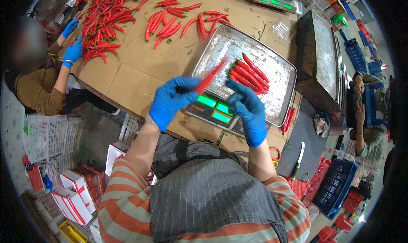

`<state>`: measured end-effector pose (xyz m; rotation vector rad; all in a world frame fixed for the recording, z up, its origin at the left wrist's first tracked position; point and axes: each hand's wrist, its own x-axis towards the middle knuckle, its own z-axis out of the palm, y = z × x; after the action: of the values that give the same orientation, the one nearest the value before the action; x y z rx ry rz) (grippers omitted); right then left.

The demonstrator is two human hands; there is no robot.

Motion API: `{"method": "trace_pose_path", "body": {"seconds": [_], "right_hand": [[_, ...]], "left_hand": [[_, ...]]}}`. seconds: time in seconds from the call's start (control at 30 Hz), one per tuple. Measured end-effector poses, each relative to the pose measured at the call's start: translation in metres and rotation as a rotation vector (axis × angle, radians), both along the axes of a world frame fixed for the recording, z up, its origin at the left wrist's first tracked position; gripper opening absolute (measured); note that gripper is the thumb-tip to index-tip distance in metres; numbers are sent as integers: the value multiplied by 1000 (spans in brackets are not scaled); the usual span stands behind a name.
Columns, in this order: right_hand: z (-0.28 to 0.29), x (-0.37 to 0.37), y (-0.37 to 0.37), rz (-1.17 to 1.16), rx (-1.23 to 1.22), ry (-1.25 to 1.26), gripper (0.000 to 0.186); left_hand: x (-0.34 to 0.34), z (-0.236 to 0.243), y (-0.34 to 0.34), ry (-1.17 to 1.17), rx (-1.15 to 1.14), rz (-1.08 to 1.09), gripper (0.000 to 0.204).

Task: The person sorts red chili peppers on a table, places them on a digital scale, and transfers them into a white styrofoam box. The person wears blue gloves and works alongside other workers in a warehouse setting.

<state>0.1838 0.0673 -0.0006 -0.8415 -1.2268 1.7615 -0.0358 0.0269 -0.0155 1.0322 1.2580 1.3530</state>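
Note:
My left hand (172,100), in a blue glove, is closed on a red chili pepper (209,78), its tip pointing up and away, blurred by motion. My right hand (248,111), also gloved in blue, has its fingers curled together over the near edge of the scale; what they hold, if anything, is hidden. Beneath both hands lies a digital scale with a worn metal tray (278,102) and a lit green display (214,109). On the tray, just beyond my right hand, several red chilies (250,75) lie side by side in a bunch.
A big heap of chilies (106,19) covers the far left of the cardboard-topped table (131,79), with loose ones (163,26) nearer. A co-worker's gloved hands (73,51) touch the heap. At right are a knife (299,158), orange-handled scissors (276,153) and a blue crate (338,185).

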Motion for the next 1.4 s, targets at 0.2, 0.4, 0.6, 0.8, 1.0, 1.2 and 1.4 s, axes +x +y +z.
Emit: {"method": "trace_pose_path", "body": {"seconds": [0.2,0.4,0.6,0.8,1.0,1.2,1.4], "right_hand": [[-1,-13,-2,6,-177,48,32],[-10,-16,-16,-17,-230,107,33],[-2,-24,-27,-5,-122,12,40],[-15,-17,-21,-73,66,-88,39],[-21,-13,-29,-88,-46,-144,28],[-19,-14,-33,-98,-111,-88,25],[-24,-6,-36,-89,-154,-131,26]], "left_hand": [[8,11,-21,384,260,-60,41],[42,-6,-22,-323,169,129,46],[48,-11,-22,-342,-3,200,40],[43,-1,-23,-263,3,226,40],[64,-5,-21,-343,68,141,55],[63,-1,-19,-254,68,248,59],[53,-1,-12,-241,198,303,41]]}}
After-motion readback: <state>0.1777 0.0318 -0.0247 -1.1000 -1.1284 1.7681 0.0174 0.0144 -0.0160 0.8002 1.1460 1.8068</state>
